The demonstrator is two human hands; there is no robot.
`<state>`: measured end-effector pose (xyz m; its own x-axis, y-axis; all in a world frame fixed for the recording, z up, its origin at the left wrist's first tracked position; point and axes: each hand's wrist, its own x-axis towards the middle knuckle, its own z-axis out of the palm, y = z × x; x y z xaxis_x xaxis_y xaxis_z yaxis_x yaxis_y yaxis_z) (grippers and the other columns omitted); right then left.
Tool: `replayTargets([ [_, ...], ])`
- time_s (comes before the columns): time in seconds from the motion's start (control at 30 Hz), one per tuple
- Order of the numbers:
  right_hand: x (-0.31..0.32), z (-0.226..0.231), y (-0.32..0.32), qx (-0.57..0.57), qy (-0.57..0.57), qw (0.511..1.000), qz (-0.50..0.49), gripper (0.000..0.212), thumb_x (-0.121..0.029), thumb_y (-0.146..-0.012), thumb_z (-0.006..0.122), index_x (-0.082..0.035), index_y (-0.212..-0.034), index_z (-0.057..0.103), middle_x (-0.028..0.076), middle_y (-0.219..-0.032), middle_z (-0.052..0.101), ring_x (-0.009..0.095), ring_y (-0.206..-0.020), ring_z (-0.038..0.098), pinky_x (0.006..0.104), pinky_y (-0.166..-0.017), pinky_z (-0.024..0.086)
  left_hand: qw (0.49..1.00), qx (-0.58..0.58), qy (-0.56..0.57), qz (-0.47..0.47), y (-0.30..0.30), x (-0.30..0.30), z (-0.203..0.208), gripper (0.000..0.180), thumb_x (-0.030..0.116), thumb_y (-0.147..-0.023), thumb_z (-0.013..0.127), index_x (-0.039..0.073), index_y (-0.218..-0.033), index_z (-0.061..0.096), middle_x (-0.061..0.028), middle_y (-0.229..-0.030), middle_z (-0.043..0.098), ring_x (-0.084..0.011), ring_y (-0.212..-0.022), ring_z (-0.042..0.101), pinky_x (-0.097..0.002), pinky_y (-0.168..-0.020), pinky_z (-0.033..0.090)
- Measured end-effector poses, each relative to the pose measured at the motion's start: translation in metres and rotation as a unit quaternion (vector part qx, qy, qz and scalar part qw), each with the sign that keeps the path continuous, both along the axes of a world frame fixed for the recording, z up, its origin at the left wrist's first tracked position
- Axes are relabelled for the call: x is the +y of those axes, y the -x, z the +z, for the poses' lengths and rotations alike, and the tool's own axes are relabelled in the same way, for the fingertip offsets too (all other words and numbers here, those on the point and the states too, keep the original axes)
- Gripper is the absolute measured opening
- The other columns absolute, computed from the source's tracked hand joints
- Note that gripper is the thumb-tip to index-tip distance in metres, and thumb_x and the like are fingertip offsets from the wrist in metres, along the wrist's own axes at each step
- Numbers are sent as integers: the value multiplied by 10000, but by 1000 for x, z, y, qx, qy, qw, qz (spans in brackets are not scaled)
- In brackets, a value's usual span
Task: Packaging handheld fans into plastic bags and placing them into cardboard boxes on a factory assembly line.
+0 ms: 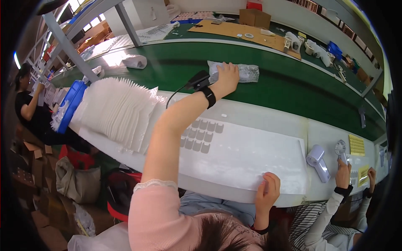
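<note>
Belt (176, 67): I see it run behind the worktable (268, 109).
Wrapped package (250, 73): on the belt, beneath the left hand (227, 79).
Bag stack (113, 111): on the worktable, left of the sheet (259, 150).
Right hand (268, 191): at the sheet's near edge.
Handheld device (319, 164): right of the sheet.

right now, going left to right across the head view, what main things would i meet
Blue bin, stack of white pouches, bubble-wrapped package under the left hand, right hand, lilac device lying loose, lilac device held up in a co-worker's hand, upper yellow sheet
</note>
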<state>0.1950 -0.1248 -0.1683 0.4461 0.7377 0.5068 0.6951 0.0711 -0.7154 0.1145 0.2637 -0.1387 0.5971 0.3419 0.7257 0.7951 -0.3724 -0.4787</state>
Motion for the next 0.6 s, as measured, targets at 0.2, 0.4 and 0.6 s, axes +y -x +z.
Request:
replayTargets([
  [0.2,-2,0,-2,-13,-4,1000,6,159,39,-727,502,22,-872,564,147,-949,565,298,-895,541,351,-797,437,876,176,448,39,76,-123,87,252,246,-699,612,26,-823,609,-143,-838,608,-289,-803,611,-423,-650,484],
  [0.4,-3,1,-2,-27,-13,999,29,156,37,-726,514,25,-873,565,148,-939,562,299,-885,542,353,-790,438,839,176,470,211,187,-175,70,266,285,-746,594,22,-778,622,-131,-812,614,-289,-788,612,-389,-666,498],
  [0.6,-3,4,-2,-33,-20,999,29,147,38,-716,530,20,-857,566,147,-922,558,309,-874,541,359,-774,443,899,122,313,279,233,-171,9,117,131,-737,550,61,-780,633,-104,-839,590,-243,-814,590,-330,-640,500],
])
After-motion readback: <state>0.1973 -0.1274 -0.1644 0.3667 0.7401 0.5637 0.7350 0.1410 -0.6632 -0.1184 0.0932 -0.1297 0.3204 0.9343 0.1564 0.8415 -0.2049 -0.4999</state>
